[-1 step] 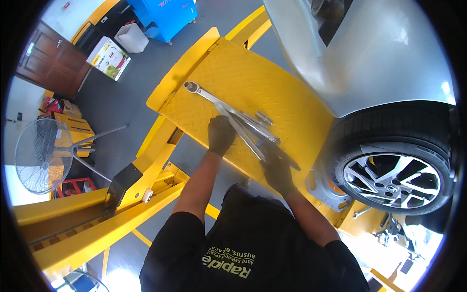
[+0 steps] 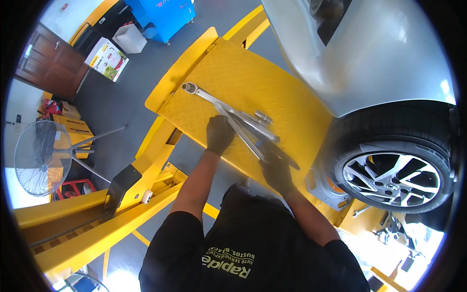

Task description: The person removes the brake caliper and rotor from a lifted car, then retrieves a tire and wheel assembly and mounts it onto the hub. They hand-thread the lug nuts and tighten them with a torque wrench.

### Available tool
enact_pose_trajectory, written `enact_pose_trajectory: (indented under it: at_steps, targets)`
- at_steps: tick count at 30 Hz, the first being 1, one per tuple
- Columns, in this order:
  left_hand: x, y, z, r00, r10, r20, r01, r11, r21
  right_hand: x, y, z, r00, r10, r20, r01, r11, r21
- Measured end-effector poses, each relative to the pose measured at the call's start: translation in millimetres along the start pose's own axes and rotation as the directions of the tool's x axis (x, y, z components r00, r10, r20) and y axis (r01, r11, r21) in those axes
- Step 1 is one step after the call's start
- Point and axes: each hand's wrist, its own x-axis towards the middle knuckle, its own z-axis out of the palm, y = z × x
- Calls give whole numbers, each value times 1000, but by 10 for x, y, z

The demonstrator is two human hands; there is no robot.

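A long silver torque wrench (image 2: 204, 96) lies diagonally on the yellow tread-plate platform (image 2: 301, 117), its head at the upper left. A second silver bar (image 2: 242, 132) angles across it toward me. My gloved left hand (image 2: 220, 132) is closed on this bar near its upper part. My gloved right hand (image 2: 276, 170) is closed round the bar's lower end. Short silver sockets (image 2: 262, 117) lie just beyond the torque wrench.
A silver car (image 2: 384, 58) with a wheel (image 2: 391, 180) stands close at the right. Yellow lift beams (image 2: 73, 236) run at the lower left. A pedestal fan (image 2: 41, 158), blue cabinet (image 2: 158, 17), white bin (image 2: 129, 39) and wooden door (image 2: 51, 63) are at the back left.
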Motion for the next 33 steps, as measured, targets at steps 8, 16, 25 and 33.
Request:
enact_pose_trajectory:
  at_steps: [8, 16, 25, 33]
  targets:
    - [95, -22, -242, 977, 82, 195, -72, 996, -60, 12, 90, 116, 998, -19, -60, 17, 999, -43]
    - [-89, 6, -317, 980, -36, 198, 31, 999, 30, -82, 127, 52, 997, 39, -72, -33, 996, 84]
    - [-101, 96, -184, 988, -145, 58, 147, 989, -30, 1664, 779, -325, 917, 169, -360, -196, 980, -40]
    - [-136, 52, -227, 994, -113, 8, 114, 989, -99, 2687, 1211, 48, 979, 203, 29, -203, 979, 4]
